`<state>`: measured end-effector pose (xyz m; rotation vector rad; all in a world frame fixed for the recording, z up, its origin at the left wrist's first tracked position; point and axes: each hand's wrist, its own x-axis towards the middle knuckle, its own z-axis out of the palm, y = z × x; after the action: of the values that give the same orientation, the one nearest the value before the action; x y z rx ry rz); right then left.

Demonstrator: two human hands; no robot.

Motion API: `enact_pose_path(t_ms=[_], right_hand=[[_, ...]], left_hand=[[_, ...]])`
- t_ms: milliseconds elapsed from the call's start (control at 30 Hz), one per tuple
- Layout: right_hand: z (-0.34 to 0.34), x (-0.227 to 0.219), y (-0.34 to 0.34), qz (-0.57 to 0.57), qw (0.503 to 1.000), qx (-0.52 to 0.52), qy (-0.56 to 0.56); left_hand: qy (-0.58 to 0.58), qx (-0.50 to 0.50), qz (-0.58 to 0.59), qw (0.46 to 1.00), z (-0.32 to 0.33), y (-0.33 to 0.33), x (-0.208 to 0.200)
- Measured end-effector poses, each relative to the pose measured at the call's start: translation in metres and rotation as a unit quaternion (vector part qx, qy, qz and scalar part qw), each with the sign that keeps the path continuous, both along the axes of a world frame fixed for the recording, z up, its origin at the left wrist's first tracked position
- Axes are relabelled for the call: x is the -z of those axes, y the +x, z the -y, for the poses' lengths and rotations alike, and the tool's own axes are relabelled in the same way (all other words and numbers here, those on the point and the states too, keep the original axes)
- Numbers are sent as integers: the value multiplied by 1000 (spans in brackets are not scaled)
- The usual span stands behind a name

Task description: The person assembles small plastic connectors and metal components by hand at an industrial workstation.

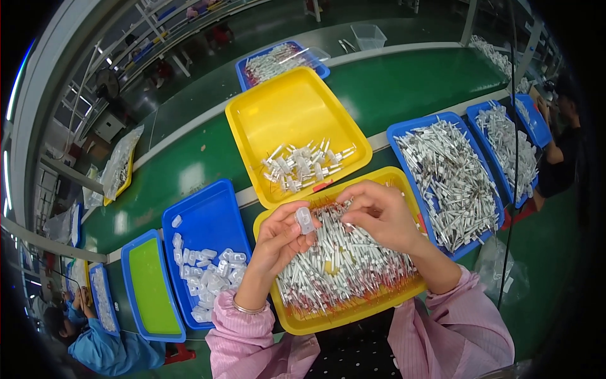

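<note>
My left hand [273, 239] pinches a small translucent white plastic housing [305, 220] between thumb and fingers. Close beside it, my right hand [384, 215] has thumb and fingertips pressed together; whatever lies between them is too small to make out. Both hands are above a near yellow tray [295, 326] full of thin white stick-like parts [347, 268] with reddish wire ends. Beyond it, a second yellow tray [271, 110] bears a small pile of white housings joined with sticks [303, 167]. Loose translucent housings [218, 278] lie in a blue tray [199, 211] to the left.
A green belt [404, 82] runs behind the trays. At right stand blue trays of white sticks, the nearest being a large blue tray [392, 134]. A green-bottomed tray [154, 287] stands further left. Co-workers sit at far left [117, 344] and far right [562, 151].
</note>
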<state>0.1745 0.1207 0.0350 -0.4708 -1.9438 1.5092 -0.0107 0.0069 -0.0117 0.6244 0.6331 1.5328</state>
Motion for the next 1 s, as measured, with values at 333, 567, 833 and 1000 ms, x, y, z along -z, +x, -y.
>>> enact_pose_path(t_ms=[333, 567, 833, 1000], right_hand=[[12, 38, -13, -20, 976, -27, -215], [22, 25, -17, -26, 998, -2, 49], [8, 27, -3, 11, 995, 27, 94], [11, 16, 1, -103, 982, 44, -150]], left_hand=[[-27, 43, -21, 998, 1, 8, 5], [-4, -7, -8, 1000, 2, 14, 7], [3, -48, -31, 998, 1, 13, 9], [28, -25, -26, 999, 3, 10, 9]])
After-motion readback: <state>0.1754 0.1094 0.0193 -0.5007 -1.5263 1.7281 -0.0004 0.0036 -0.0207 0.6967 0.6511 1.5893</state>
